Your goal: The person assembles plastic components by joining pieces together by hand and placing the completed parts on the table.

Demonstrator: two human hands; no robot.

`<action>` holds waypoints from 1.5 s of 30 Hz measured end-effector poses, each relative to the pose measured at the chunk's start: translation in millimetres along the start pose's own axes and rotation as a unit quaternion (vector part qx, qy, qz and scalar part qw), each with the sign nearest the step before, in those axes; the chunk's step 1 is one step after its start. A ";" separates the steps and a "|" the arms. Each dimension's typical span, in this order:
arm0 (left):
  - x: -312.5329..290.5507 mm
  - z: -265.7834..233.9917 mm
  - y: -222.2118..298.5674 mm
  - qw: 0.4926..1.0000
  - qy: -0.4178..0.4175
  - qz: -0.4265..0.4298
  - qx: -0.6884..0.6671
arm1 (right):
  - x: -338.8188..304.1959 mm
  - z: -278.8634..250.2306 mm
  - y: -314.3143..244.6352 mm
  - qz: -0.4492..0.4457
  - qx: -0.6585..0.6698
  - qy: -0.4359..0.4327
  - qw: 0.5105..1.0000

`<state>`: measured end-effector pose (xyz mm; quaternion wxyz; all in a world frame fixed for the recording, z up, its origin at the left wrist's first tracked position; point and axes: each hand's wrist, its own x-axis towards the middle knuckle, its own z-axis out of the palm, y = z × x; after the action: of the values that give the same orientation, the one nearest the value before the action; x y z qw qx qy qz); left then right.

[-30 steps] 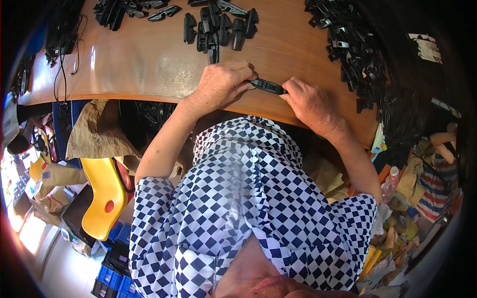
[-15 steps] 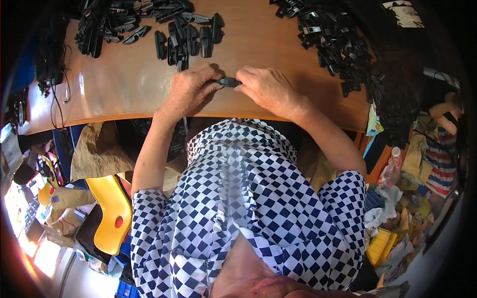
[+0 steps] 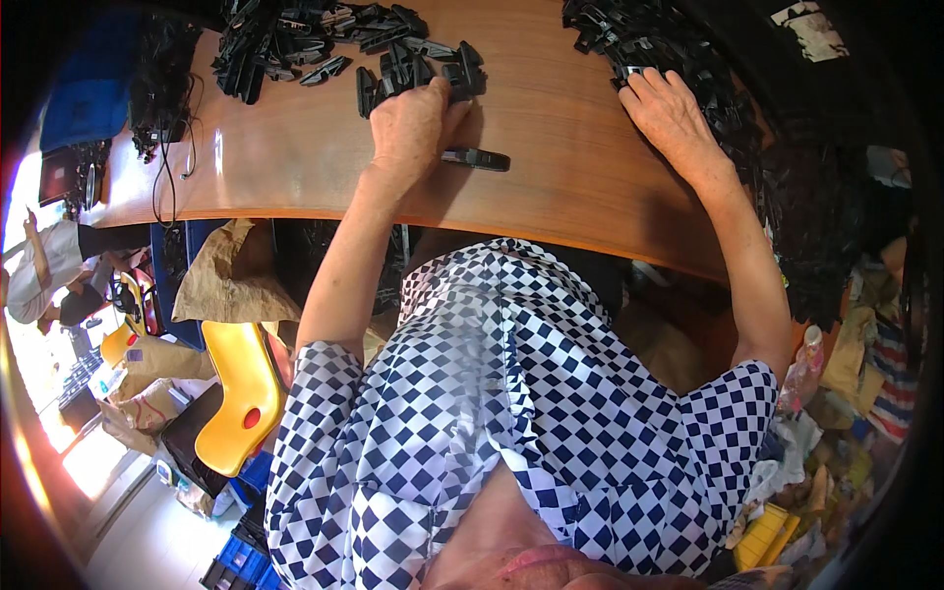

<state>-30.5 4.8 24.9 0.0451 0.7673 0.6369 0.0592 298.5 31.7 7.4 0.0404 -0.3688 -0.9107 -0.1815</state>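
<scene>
- Two hands on the bench (image 3: pixel 295 167).
- Left hand (image 3: pixel 413 123): grip curled around a black clip (image 3: pixel 476 158), near bench's front edge.
- Right hand (image 3: pixel 674 113): fingers spread flat, holding nothing, on the clip pile (image 3: pixel 678 44).

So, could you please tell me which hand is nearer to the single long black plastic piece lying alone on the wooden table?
Left. The left hand rests right beside the black plastic piece; the right hand is farther off, at the pile of black parts.
</scene>
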 end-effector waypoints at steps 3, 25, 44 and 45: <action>-6.4 8.3 -0.5 1.000 -0.021 0.004 -0.019 | -2.4 4.1 3.1 -0.018 0.010 0.046 0.999; -8.5 -3.9 24.8 0.965 -0.081 0.203 -0.145 | -0.1 -16.6 -66.8 0.207 0.538 -0.188 0.795; -10.7 3.2 20.4 0.945 -0.084 0.233 -0.215 | -3.5 -33.2 -79.9 0.087 0.360 -0.018 0.929; -10.3 3.9 20.6 0.943 -0.084 0.235 -0.222 | -2.5 -32.1 -80.4 0.084 0.364 -0.006 0.928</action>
<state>-11.8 -9.1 23.7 0.2527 0.8679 0.4031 0.1431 243.2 -34.8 12.6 0.1811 -0.4054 -0.8800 0.1687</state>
